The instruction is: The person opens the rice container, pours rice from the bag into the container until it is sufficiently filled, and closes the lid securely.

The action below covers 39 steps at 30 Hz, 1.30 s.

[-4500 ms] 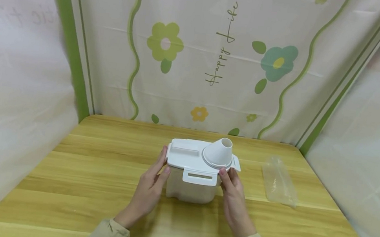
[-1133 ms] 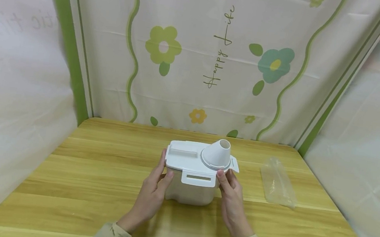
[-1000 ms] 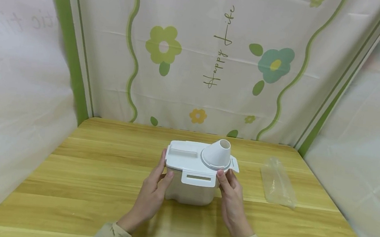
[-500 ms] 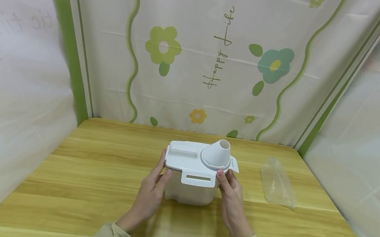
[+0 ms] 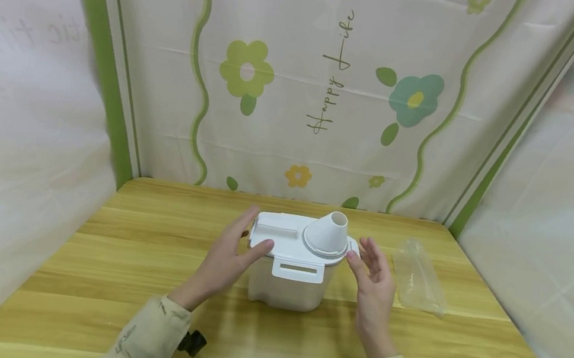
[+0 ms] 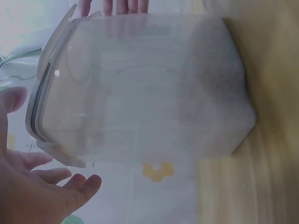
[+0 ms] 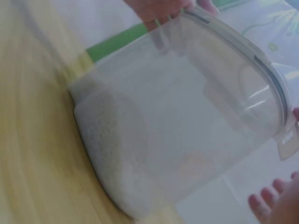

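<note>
A translucent plastic storage container (image 5: 286, 289) stands upright on the wooden table, with pale grains (image 7: 105, 135) in its bottom. Its white lid (image 5: 271, 240) carries a cone-shaped spout (image 5: 327, 235) on the right half. Front side flap (image 5: 298, 270) of the lid sticks outward, and so does the one at the right end. My left hand (image 5: 223, 258) is spread at the lid's left end, its thumb over the front left edge. By the right end, my right hand (image 5: 376, 291) has its fingers loosely apart, thumb tip right at the right flap. Neither hand grips the container.
A clear plastic bag (image 5: 418, 279) lies flat on the table (image 5: 92, 274) to the right, just past my right hand. Patterned curtains (image 5: 284, 113) enclose the table at the back and both sides.
Both hands have let go of the container's sides. The left has risen to the lid's left edge; the right has moved out to the right. The container has stayed about where it was.
</note>
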Each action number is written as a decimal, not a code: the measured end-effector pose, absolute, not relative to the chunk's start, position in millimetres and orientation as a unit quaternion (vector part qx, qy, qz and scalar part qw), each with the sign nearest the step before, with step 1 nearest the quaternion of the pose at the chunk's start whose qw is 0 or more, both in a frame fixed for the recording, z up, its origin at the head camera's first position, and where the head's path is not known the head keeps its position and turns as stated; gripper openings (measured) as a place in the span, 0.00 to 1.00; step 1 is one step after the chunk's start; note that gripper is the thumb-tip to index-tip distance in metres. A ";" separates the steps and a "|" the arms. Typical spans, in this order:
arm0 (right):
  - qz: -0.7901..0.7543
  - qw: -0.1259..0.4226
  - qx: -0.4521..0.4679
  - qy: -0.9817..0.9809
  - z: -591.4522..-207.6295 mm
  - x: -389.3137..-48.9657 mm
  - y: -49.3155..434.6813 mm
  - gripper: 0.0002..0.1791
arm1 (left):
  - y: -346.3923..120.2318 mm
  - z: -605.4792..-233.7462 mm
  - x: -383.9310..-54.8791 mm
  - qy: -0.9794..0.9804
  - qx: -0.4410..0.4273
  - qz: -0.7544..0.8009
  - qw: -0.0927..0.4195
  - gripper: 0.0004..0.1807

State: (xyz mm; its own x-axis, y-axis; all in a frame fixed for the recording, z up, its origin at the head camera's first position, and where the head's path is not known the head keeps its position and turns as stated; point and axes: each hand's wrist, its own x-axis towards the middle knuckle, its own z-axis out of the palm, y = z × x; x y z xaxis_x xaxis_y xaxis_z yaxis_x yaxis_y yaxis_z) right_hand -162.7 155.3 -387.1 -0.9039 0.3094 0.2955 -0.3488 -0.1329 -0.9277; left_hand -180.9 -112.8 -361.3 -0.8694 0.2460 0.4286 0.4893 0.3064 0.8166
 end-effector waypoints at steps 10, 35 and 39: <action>0.700 0.336 0.074 -0.625 -388.5 -161.4 152.6 0.14 | -109.4 -356.3 -191.1 -0.788 -0.212 -0.575 0.060 0.46; 0.733 0.333 0.098 -0.586 -404.2 -160.6 141.3 0.13 | -108.4 -351.7 -189.9 -0.794 -0.192 -0.572 0.074 0.46; 0.730 0.334 0.093 -0.589 -406.5 -160.6 143.0 0.13 | -105.9 -352.7 -189.2 -0.793 -0.188 -0.574 0.074 0.46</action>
